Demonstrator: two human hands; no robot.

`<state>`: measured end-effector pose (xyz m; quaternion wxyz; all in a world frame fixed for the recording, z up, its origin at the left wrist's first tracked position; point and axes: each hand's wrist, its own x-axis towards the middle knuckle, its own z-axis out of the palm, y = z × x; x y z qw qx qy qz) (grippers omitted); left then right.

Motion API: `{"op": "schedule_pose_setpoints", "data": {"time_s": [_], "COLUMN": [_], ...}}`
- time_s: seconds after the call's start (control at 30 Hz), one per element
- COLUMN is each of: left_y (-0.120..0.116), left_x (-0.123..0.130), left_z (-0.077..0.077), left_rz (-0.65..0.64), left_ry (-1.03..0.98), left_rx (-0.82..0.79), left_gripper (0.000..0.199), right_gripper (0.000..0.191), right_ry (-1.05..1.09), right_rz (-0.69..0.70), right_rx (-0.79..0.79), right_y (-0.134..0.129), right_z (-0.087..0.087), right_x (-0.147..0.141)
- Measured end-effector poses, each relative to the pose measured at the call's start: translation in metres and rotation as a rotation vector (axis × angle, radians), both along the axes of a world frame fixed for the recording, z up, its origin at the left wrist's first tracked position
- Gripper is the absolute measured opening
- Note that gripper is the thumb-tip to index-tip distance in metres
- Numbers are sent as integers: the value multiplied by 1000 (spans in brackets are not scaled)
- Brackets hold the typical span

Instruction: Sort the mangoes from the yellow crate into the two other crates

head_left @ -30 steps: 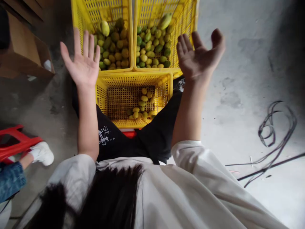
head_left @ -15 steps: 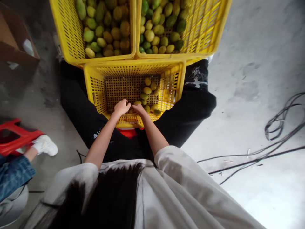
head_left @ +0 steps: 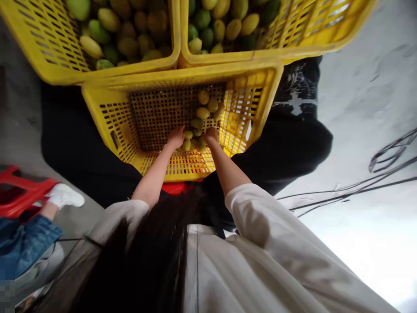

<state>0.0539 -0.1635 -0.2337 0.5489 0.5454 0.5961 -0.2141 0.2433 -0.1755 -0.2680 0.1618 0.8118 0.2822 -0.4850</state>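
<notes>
Three crates: near yellow crate (head_left: 100,111) between my knees, two fuller ones behind it, touching its far rim.
Left hand: my left hand (head_left: 176,137) is down inside the near crate, on the mesh floor, at the left edge of the mango pile (head_left: 202,124).
Left fingers: curled onto a small mango at the pile edge; can't tell if it's a real grasp or just contact.
Right hand: my right hand (head_left: 211,135) is in the same crate, just right of the left one, on the near end of the pile.
Right fingers: bent down among the fruit, tips hidden; can't tell if they grip anything.
Pile: small yellow-green mangoes, one loose cluster along the right half of the crate floor; left half is bare mesh.
Back left crate (head_left: 39,52): green and yellow mangoes, well filled.
Back right crate (head_left: 312,34): same mix, well filled.
Floor right: dark cables (head_left: 374,182) on grey concrete.
Floor left: red stool (head_left: 19,191), and another person's white shoe (head_left: 65,196) with denim leg beside it.
</notes>
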Motion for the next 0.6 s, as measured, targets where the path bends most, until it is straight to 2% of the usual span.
{"op": "schedule_pose_setpoints", "data": {"time_s": [0.07, 0.17, 0.27, 0.33, 0.43, 0.6], "left_y": [-1, 1, 3, 2, -4, -16], "left_x": [17, 31, 29, 24, 16, 6], "left_z": [-11, -19, -23, -25, -26, -28], "left_rz": [-24, -86, -125, -103, 26, 382], "left_ry": [30, 98, 110, 109, 100, 29], "left_rx": [-51, -109, -112, -93, -67, -67], "left_gripper": [77, 75, 63, 53, 44, 29], "right_gripper": [38, 37, 34, 41, 51, 35], "right_ry": [-6, 8, 79, 110, 95, 99], "right_rz": [-6, -3, -1, -13, -69, -236], "right_rx": [-71, -49, 10, 20, -8, -1], "right_y": [-7, -13, -12, -9, -3, -2], "right_z": [1, -1, -7, -10, -9, 6], "right_x": [0, -1, -10, -18, -29, -35]}}
